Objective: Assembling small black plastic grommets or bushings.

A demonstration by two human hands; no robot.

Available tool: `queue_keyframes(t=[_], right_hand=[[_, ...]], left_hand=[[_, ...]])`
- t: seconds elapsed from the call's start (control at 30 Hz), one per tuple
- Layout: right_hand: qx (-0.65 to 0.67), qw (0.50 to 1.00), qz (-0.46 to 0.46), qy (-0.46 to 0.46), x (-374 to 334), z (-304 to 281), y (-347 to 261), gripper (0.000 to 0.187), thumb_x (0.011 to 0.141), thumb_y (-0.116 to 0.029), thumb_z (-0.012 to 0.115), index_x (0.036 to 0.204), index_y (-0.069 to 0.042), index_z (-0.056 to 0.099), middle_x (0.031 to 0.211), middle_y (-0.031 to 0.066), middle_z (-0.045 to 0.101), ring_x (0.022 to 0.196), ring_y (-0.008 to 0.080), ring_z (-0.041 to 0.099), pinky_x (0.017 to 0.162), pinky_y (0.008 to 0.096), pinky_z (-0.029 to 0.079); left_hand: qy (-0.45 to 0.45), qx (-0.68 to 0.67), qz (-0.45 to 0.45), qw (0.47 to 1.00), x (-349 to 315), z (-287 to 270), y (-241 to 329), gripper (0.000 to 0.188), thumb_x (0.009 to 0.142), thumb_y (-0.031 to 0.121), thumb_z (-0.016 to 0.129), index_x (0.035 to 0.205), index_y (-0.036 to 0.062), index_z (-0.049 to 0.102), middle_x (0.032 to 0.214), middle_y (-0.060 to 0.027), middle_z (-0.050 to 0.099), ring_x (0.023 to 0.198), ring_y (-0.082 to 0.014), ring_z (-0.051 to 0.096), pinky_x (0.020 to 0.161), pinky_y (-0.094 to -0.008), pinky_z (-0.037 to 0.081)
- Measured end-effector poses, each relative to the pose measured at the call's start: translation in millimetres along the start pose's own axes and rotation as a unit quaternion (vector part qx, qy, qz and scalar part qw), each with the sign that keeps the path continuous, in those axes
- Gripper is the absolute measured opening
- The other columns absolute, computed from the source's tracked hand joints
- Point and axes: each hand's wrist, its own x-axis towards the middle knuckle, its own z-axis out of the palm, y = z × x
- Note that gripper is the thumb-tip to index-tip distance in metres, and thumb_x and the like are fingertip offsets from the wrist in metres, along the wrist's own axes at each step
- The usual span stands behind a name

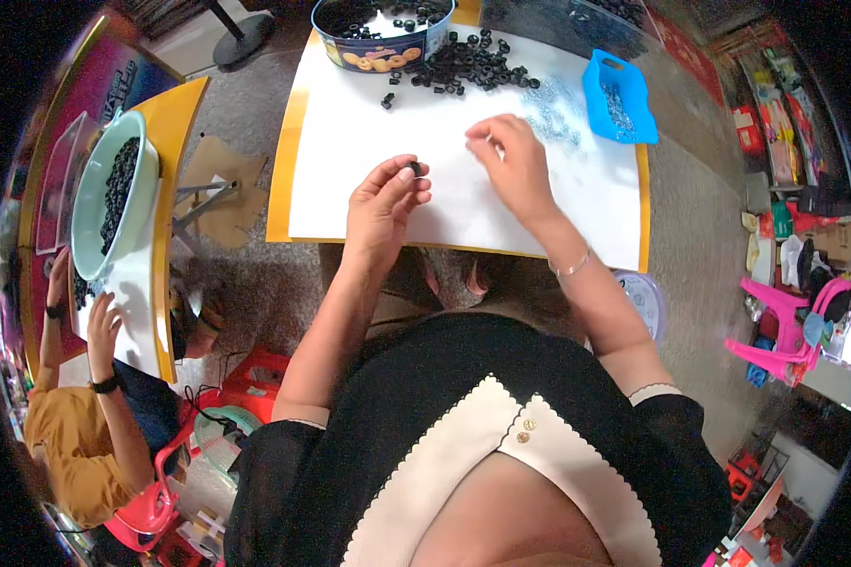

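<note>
My left hand (384, 206) is raised over the white table top and pinches a small black ring-like plastic part (415, 168) between thumb and fingertips. To its right, my right hand (518, 170) hovers apart from it, thumb and forefinger drawn together. Whatever those fingertips hold, if anything, is too small to make out. Beyond my hands lies a loose pile of the same black parts (468, 64). Tiny clear or silvery pieces (553, 113) are scattered at the right of the table, near a blue plastic scoop-like tray (591, 94) with more of them inside.
A round tin (373, 59) with black parts stands at the table's far edge. On the left, another person's hands (102, 331) are at a second table below a pale green basin (148, 189) of black parts. A pink plastic stool (775, 326) is at the right.
</note>
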Motion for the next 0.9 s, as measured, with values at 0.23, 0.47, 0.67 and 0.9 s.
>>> queue_keyframes(t=[0.23, 0.47, 0.67, 0.9], right_hand=[[-0.030, 0.990, -0.135, 0.005, 69.9, 69.4, 11.8, 0.009, 0.075, -0.010, 0.057, 0.078, -0.006, 0.064, 0.078, 0.0101, 0.058, 0.079, 0.0276, 0.052, 0.074, 0.0386, 0.041], [-0.179, 0.961, -0.205, -0.047, 85.5, 90.2, 22.5, 0.015, 0.075, -0.006, 0.056, 0.087, -0.005, 0.065, 0.080, 0.0097, 0.059, 0.081, 0.0283, 0.052, 0.074, 0.0390, 0.043], [0.184, 0.972, 0.076, -0.127, 61.1, 48.8, 0.2, 0.013, 0.080, -0.005, 0.057, 0.091, -0.001, 0.061, 0.088, 0.0050, 0.062, 0.079, 0.0091, 0.055, 0.071, 0.0218, 0.043], [0.423, 0.881, 0.167, -0.130, 8.2, 4.6, -19.7, 0.027, 0.081, -0.003, 0.055, 0.107, 0.002, 0.057, 0.088, 0.0068, 0.062, 0.079, 0.0103, 0.055, 0.072, 0.0233, 0.045]], left_hand=[[0.012, 0.003, -0.003, 1.000, 7.4, -5.1, 3.0, 0.023, 0.088, 0.009, 0.054, 0.107, -0.0032, 0.053, 0.093, -0.0118, 0.059, 0.076, -0.0154, 0.059, 0.068, -0.0261, 0.051], [0.003, -0.031, -0.005, 0.999, 8.7, -11.1, 1.4, 0.022, 0.088, 0.008, 0.054, 0.106, -0.0031, 0.054, 0.092, -0.0121, 0.059, 0.075, -0.0160, 0.059, 0.066, -0.0260, 0.050], [0.011, -0.068, -0.008, 0.998, 10.4, -9.5, 3.6, 0.021, 0.087, 0.007, 0.054, 0.105, -0.0033, 0.054, 0.092, -0.0123, 0.059, 0.074, -0.0161, 0.058, 0.065, -0.0252, 0.050], [0.001, -0.042, 0.023, 0.999, 13.0, 9.3, 10.1, 0.022, 0.088, 0.008, 0.053, 0.106, -0.0033, 0.054, 0.091, -0.0123, 0.060, 0.074, -0.0158, 0.059, 0.065, -0.0248, 0.050]])
